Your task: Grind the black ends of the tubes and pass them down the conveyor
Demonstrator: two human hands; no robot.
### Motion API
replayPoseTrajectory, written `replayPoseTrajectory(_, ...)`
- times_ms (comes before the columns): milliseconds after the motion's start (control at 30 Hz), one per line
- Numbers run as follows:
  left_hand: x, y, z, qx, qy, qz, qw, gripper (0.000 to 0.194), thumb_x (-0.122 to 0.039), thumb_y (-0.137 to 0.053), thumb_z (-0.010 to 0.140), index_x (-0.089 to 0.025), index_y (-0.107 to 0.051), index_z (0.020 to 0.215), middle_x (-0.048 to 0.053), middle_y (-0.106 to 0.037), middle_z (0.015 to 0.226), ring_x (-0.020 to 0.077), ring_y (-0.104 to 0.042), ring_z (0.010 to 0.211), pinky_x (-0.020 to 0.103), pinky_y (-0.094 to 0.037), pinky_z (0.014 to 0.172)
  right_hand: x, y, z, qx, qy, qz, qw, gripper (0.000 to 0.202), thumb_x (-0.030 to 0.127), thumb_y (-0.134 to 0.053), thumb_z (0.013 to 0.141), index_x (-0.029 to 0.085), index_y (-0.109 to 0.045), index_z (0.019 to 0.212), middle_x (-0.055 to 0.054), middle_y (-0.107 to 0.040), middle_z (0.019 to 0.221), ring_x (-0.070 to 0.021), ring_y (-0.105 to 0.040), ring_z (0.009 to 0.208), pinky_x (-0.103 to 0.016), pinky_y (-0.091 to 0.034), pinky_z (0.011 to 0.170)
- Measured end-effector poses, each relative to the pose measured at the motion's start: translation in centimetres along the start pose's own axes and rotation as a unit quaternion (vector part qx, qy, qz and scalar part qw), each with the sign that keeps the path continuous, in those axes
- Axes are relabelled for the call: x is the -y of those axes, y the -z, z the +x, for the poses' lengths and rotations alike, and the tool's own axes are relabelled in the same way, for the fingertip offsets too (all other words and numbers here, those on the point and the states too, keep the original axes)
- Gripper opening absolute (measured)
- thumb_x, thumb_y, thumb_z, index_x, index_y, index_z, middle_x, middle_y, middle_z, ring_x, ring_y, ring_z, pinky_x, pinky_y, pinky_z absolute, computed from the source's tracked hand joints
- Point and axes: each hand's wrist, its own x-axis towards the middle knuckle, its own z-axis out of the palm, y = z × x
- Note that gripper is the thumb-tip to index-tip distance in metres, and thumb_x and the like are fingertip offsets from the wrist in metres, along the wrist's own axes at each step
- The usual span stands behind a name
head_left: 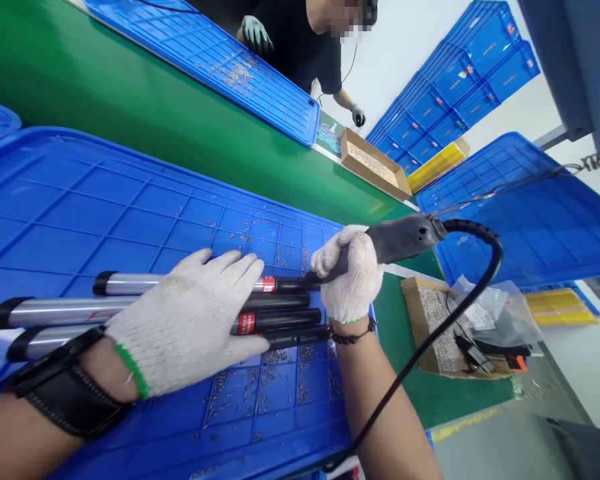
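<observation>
Left grip (187, 320): open, palm down, being laid across silver-and-black tubes (65, 312), their capped ends showing to its left, black ends and red labels to its right. Right grip (353, 273): closed, being wrapped around a dark corded tool (397, 240); the tool's narrow end is being pointed left, at the uppermost tube's black end, contact not clear. Cord (445, 327) being looped down past the right forearm. Beneath both grips, tubes are being supported by a ribbed blue panel (130, 193), strewn with small metal pieces (305, 393). Right of the right grip, an open carton (414, 303) is being borne by the green desk (400, 373).
</observation>
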Motion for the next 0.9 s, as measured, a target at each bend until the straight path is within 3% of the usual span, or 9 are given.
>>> replayPoseTrajectory(333, 0.24, -0.12, -0.19, -0.009, -0.001, -0.031, 0.999, 0.066, -0.063, -0.085, 0.082, -0.024, -0.070, 0.133, 0.019, -0.074, 0.139, 0.0474, -0.068, 0.125, 0.069, -0.051, 0.111, -0.20, 0.14, 0.36, 0.021, -0.008, -0.038, 0.999, 0.043, 0.056, -0.088, 0.093, 0.027, -0.057, 0.086, 0.011, -0.050, 0.055, -0.0123, -0.043, 0.041, -0.029, -0.043, 0.046)
replayPoseTrajectory(567, 0.11, -0.04, -0.05, -0.003, 0.001, -0.033, 0.999, 0.063, -0.063, -0.087, 0.081, -0.024, -0.071, 0.129, 0.018, -0.076, 0.136, 0.0438, -0.070, 0.119, 0.069, -0.054, 0.109, -0.34, 0.30, 0.22, 0.017, 0.003, -0.030, 0.999, 0.033, 0.047, -0.088, 0.095, 0.027, -0.062, 0.088, 0.010, -0.052, 0.056, -0.0134, -0.045, 0.043, -0.029, -0.044, 0.045)
replayPoseTrajectory(900, 0.45, -0.69, -0.60, -0.028, -0.003, -0.024, 0.999, 0.074, -0.065, -0.086, 0.082, -0.024, -0.069, 0.141, 0.018, -0.076, 0.146, 0.0466, -0.070, 0.133, 0.070, -0.051, 0.119, -0.10, 0.28, -0.18, 0.018, -0.008, -0.022, 1.000, 0.037, 0.049, -0.091, 0.094, 0.025, -0.063, 0.093, 0.010, -0.054, 0.057, -0.0119, -0.047, 0.045, -0.028, -0.045, 0.048)
